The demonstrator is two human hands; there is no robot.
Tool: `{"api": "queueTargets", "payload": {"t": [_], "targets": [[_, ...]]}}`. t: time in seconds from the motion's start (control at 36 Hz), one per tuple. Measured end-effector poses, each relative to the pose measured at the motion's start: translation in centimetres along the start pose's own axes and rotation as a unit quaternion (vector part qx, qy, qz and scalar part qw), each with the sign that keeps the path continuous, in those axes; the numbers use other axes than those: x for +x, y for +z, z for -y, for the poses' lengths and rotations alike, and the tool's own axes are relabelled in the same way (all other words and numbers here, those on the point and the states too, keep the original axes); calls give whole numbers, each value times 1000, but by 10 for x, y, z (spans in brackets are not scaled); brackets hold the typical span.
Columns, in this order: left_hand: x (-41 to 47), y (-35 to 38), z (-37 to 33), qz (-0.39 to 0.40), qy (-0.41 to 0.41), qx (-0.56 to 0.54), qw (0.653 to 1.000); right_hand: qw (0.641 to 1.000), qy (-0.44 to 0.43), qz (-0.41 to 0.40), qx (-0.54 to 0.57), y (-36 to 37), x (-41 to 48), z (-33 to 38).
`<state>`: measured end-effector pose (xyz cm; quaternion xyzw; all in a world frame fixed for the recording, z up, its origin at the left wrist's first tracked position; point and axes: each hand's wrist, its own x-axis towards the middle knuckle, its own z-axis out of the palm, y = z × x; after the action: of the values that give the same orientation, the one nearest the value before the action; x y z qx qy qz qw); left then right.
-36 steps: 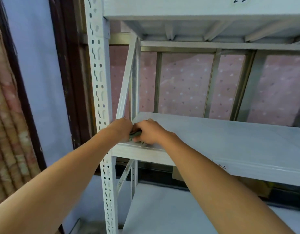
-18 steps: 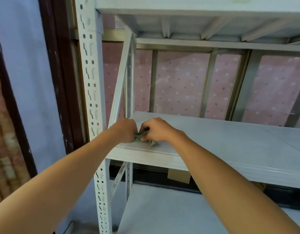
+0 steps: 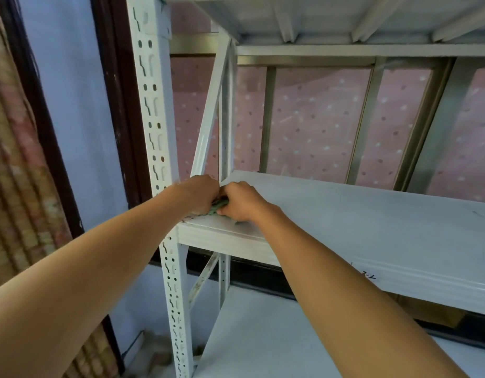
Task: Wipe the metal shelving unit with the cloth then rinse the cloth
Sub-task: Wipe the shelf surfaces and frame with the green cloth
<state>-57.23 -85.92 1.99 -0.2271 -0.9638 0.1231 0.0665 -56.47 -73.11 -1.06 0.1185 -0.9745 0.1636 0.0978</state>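
Cloth (image 3: pixel 218 206) — still gripped by left hand (image 3: pixel 201 196) and right hand (image 3: pixel 242 203).

The white shelf (image 3: pixel 358 236) stretches off to the right, its top pale and a bit scuffed. At its front left corner, beside the slotted post (image 3: pixel 154 126), a green cloth (image 3: pixel 218 206) lies bunched.

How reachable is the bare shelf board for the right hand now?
Probably yes. Right hand and left hand grip the green cloth at the left corner of the shelf board; nothing stands on the board to the right, though its far end is out of view.
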Motion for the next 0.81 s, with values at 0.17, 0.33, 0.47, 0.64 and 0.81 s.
{"api": "queueTargets", "payload": {"t": [0.17, 0.33, 0.47, 0.64, 0.81], "targets": [[-29, -3, 4, 22, 14, 64, 998, 999, 7, -23, 24, 11, -14, 26], [-54, -26, 9, 68, 45, 90, 993, 997, -55, 15, 47, 6, -38, 41], [-70, -37, 21, 79, 52, 56, 994, 994, -87, 57, 39, -6, -55, 53], [-85, -38, 34, 74, 118, 10, 990, 991, -82, 84, 64, -23, -64, 49], [-92, -62, 47, -21, 107, -88, 990, 990, 16, -14, 142, -58, -63, 12]]}}
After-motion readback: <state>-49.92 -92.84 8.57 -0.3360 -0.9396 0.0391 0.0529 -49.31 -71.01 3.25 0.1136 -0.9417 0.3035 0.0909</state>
